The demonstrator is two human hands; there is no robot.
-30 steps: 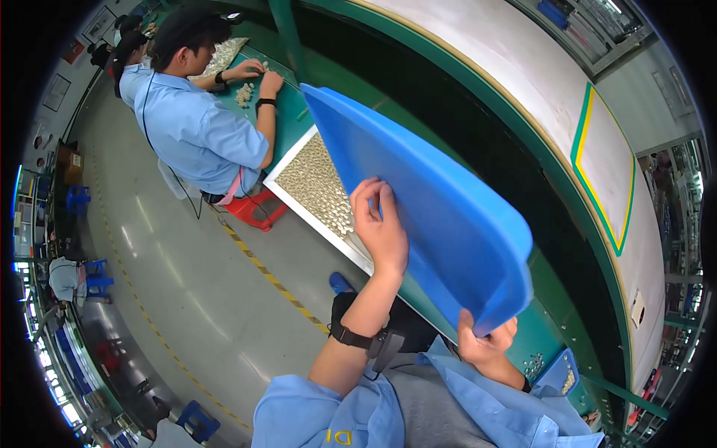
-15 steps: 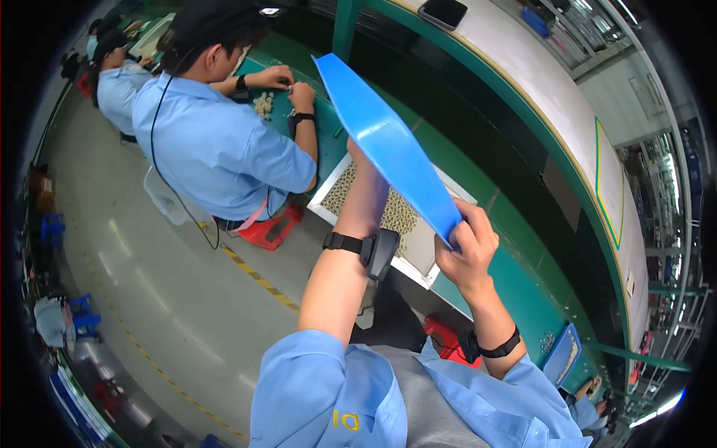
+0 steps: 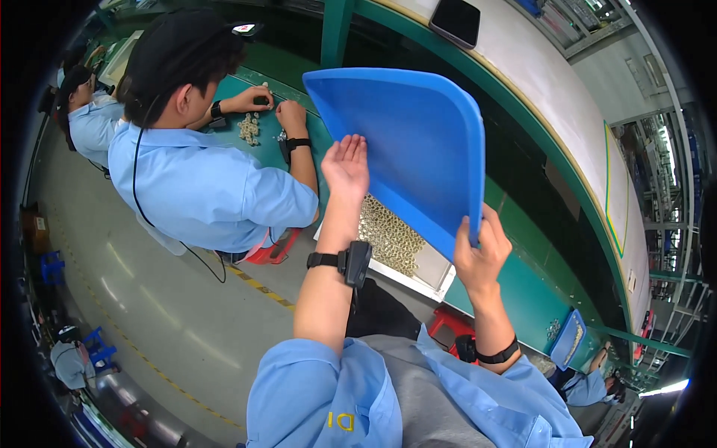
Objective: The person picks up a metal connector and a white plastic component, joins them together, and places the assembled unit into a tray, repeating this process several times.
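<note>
- Clamped the blue bin (image 3: pixel 418 134) by its rim in the right grip (image 3: pixel 482 250), tilted over the white-framed tray (image 3: pixel 411 282).
- Held the left grip (image 3: pixel 346 170) uncurled, palm up, near the tray's left end.
- Had small brassy parts (image 3: pixel 388 235) lying inside the tray.

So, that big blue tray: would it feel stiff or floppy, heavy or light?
The blue tray is probably stiff: its tilted walls show no obvious sag. It may be light for its size, since the right grip holds it by the edge while the left grip is open. Its smooth-looking face could be slippery.
</note>
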